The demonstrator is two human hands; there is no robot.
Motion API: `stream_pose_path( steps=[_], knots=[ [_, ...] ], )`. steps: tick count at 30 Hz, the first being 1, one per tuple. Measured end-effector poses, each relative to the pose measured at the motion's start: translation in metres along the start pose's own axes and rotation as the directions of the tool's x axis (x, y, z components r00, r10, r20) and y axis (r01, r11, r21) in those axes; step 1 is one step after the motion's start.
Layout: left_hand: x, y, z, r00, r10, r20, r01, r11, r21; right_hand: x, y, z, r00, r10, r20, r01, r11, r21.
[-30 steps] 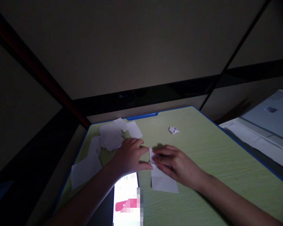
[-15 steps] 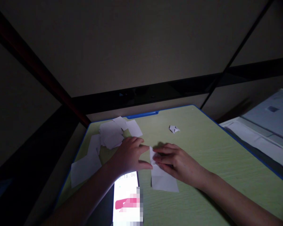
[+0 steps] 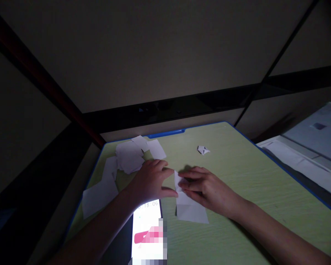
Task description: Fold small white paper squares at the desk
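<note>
A creased white sheet of paper lies on the table in front of me, its upper part partly covered by fingers. My right hand has its fingers and thumb closed over the upper part of this sheet. At the sheet's left edge is my left hand, thumb and index finger spread apart, their tips by the paper. Just below the left wrist, a phone with a bright screen shows timer digits and a pink bar. Farther back sits a small folded paper piece.
Loose white paper pieces overlap at the table's back left, and more sheets lie along its left side. The green table has a blue edge. To the right stands a pale surface; a wall panel rises behind.
</note>
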State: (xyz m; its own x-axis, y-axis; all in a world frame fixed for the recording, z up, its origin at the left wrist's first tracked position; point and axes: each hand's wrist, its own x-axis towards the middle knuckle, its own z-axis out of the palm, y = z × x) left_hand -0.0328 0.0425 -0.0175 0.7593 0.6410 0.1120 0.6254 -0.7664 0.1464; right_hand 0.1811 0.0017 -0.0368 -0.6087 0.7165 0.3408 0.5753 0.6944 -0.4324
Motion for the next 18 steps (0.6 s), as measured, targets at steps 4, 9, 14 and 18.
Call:
stream_pose_path(
  steps=[4,9,14,18],
  knots=[
    [-0.0001,-0.0002,-0.0006,1.000,0.007,0.000,-0.007,1.000,-0.010,-0.0003,-0.0002,0.0005,1.000,0.001,-0.006,-0.001,1.000,-0.015],
    [-0.0002,0.0004,0.0000,1.000,-0.003,0.001,0.003,1.000,-0.012,-0.0002,-0.0008,-0.0001,1.000,0.005,0.018,-0.004,1.000,-0.031],
    [-0.0008,0.0010,0.0001,1.000,-0.011,0.003,0.011,1.000,-0.021,0.0001,-0.0022,-0.0024,0.999,-0.008,0.032,0.009,1.000,-0.030],
    [-0.0011,0.0020,-0.0001,1.000,-0.022,0.014,0.022,1.000,-0.013,0.0000,-0.0012,-0.0017,1.000,-0.017,0.010,0.017,1.000,-0.025]
  ],
)
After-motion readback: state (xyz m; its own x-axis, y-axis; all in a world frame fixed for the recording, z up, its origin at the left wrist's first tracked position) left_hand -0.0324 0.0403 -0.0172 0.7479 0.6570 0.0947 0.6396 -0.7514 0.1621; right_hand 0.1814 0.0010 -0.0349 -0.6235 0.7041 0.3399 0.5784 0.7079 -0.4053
